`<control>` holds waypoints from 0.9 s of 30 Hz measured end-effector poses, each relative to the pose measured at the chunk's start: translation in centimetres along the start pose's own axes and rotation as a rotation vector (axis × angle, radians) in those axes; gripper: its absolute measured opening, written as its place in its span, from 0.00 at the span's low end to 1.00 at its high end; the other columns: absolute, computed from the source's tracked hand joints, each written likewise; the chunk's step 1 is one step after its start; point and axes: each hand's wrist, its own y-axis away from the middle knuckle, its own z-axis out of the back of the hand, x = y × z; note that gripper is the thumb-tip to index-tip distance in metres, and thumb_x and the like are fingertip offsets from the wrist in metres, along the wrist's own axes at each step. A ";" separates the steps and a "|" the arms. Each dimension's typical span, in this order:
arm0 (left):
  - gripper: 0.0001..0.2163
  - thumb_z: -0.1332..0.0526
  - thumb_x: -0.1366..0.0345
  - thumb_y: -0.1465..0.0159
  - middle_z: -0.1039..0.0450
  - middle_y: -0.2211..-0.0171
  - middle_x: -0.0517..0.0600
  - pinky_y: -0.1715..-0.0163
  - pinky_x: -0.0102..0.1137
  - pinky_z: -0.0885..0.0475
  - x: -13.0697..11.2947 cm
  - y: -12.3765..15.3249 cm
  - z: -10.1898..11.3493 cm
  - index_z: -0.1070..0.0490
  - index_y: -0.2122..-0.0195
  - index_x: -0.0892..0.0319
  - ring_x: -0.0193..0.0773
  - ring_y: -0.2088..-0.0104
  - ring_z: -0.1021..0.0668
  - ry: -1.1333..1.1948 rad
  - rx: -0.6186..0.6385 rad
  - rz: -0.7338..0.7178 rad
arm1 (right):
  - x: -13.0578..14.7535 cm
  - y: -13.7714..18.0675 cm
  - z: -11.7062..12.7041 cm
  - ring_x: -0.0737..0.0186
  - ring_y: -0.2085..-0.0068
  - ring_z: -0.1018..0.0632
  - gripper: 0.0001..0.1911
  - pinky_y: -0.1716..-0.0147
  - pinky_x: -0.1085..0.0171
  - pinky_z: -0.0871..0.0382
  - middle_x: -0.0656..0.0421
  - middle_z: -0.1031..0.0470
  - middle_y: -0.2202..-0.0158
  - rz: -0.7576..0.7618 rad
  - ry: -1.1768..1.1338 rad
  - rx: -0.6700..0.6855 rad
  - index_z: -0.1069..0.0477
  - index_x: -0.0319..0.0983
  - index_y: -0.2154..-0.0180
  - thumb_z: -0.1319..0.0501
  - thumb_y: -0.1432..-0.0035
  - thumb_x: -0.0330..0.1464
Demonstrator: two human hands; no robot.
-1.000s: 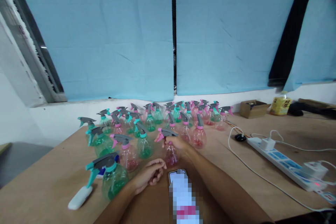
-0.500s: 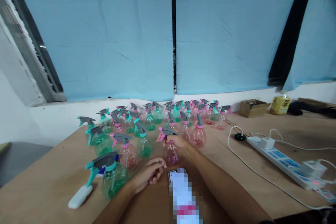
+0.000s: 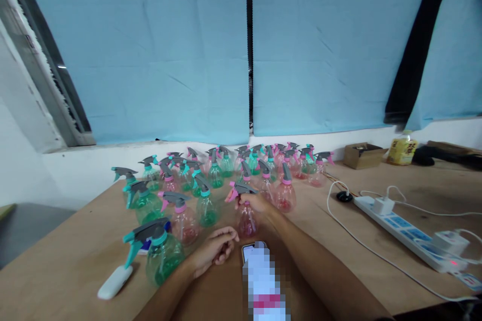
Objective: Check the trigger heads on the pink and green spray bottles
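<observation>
My right hand (image 3: 253,202) is wrapped around the neck and trigger of a pink spray bottle (image 3: 247,220), under its grey and pink spray head. The bottle stands upright on the table, and part of its neck is hidden by my fingers. Loosely curled, my left hand (image 3: 217,248) rests on the table to the left of that bottle with nothing visible in it. A green spray bottle (image 3: 164,259) stands beside my left forearm. Just beyond my left hand are another pink spray bottle (image 3: 184,223) and a green one (image 3: 207,209).
Several more pink and green spray bottles (image 3: 216,174) crowd the back of the table. A phone (image 3: 249,249) lies in front of me, partly blurred out. At left is a white rounded object (image 3: 115,282). A power strip (image 3: 404,233) with cables, a cardboard box (image 3: 362,156) and a yellow-labelled jug (image 3: 402,149) are at right.
The head of the pink spray bottle in my right hand has shifted very slightly up and to the right. My left hand has stayed where it was.
</observation>
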 end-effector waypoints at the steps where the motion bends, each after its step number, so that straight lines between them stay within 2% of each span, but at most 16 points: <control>1: 0.15 0.39 0.51 0.41 0.40 0.82 0.39 0.85 0.24 0.57 0.0 0.0 0.0 0.33 0.66 0.58 0.24 0.86 0.44 0.001 0.005 0.000 | -0.1 0.0 0.0 0.64 0.74 0.25 0.15 0.75 0.68 0.38 0.59 0.22 0.71 -0.004 0.000 -0.006 0.23 0.39 0.69 0.46 0.59 0.30; 7: 0.15 0.39 0.50 0.41 0.40 0.82 0.39 0.85 0.24 0.57 0.3 -0.2 0.3 0.33 0.66 0.59 0.24 0.86 0.43 -0.005 0.015 -0.002 | -0.6 0.2 -0.3 0.64 0.75 0.26 0.09 0.74 0.67 0.36 0.59 0.24 0.74 -0.034 -0.063 -0.056 0.27 0.38 0.75 0.45 0.60 0.29; 15: 0.16 0.39 0.50 0.42 0.40 0.82 0.39 0.85 0.24 0.56 0.4 -0.3 0.3 0.33 0.66 0.58 0.24 0.86 0.43 -0.003 0.019 0.004 | 0.0 0.3 -0.4 0.65 0.74 0.26 0.14 0.75 0.68 0.39 0.59 0.22 0.70 0.005 0.026 -0.001 0.23 0.39 0.70 0.46 0.59 0.28; 21: 0.14 0.39 0.52 0.41 0.40 0.82 0.39 0.85 0.24 0.57 0.2 -0.2 0.1 0.33 0.66 0.58 0.24 0.86 0.45 0.003 0.014 -0.006 | -1.3 0.1 -0.4 0.65 0.74 0.26 0.08 0.73 0.67 0.35 0.59 0.25 0.73 -0.036 -0.033 -0.067 0.26 0.39 0.75 0.44 0.58 0.29; 23: 0.14 0.39 0.52 0.41 0.40 0.82 0.39 0.85 0.24 0.57 0.1 -0.1 0.0 0.33 0.67 0.58 0.24 0.86 0.45 0.007 0.012 -0.011 | -1.8 0.1 -0.6 0.64 0.73 0.26 0.09 0.73 0.67 0.34 0.59 0.24 0.72 -0.044 -0.021 -0.109 0.25 0.39 0.73 0.43 0.57 0.29; 27: 0.14 0.39 0.52 0.41 0.40 0.82 0.39 0.85 0.24 0.56 0.2 -0.2 0.1 0.33 0.65 0.59 0.24 0.86 0.44 -0.002 0.032 -0.024 | -2.3 -0.1 -1.1 0.64 0.70 0.27 0.14 0.68 0.65 0.32 0.61 0.25 0.71 0.020 0.042 -0.244 0.25 0.42 0.61 0.42 0.52 0.30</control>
